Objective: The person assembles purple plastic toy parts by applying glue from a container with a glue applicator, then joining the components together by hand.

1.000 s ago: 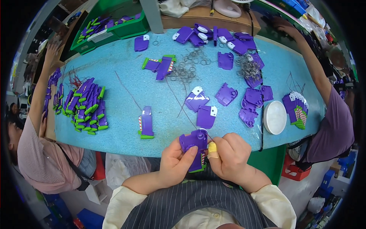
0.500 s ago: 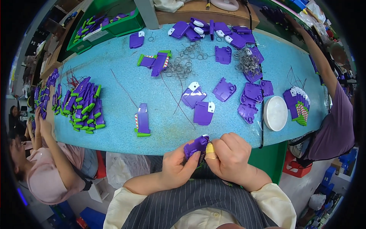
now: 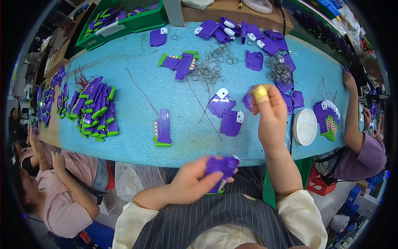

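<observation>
In my left hand (image 3: 188, 182), low at the table's near edge, is a purple plastic wing-shaped part (image 3: 220, 166) with a white corner and a bit of green below; it is blurred. My right hand (image 3: 271, 118) is raised over the table, yellow tape round a fingertip. Its fingers pinch a thin red wire (image 3: 245, 118), which slants down toward the part. Beyond the hands lie two purple shells with white corners, one the near shell (image 3: 232, 123). To their left is a purple-and-green wing (image 3: 164, 126) with a striped edge.
Heaped at left are purple-and-green wings (image 3: 94, 110). Several wire rings (image 3: 210, 68) and loose purple shells (image 3: 253, 60) lie farther back. A white bowl (image 3: 304, 128) stands at right beside a stack of parts (image 3: 326, 118). A green bin (image 3: 141, 24) is back left. Other people sit at both sides.
My right hand has moved up and away from the purple part, drawing the red wire out. My left hand still holds the part, now turned and slightly lower.
</observation>
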### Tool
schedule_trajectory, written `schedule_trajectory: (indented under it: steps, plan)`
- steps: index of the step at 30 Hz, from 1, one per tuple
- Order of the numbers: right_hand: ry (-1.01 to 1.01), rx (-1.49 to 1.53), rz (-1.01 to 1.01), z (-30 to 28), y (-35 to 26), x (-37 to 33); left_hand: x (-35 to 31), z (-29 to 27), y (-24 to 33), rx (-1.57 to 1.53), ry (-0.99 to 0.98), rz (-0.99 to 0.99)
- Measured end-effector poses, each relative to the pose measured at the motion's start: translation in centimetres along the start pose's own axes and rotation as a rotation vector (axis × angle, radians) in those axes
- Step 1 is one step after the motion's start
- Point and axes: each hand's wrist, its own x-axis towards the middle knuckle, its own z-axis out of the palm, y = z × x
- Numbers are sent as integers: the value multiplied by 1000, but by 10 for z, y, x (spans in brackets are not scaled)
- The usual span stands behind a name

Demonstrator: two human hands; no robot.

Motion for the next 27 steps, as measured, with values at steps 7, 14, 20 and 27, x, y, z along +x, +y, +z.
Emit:
schedule_trajectory:
  steps: [7, 14, 20, 27]
  plan:
    - [-272, -18, -111, 20, -10, -65, 5, 5, -31, 516, 624, 354]
    - [-183, -12, -161, 23, -2, -73, 11, 10, -25, 1011, 625, 602]
    - [-142, -60, -134, 32, 3, -72, 9, 4, -27, 925, 576, 480]
    - [-139, -221, -158, 48, 3, -55, 5, -9, -36, -131, 484, 318]
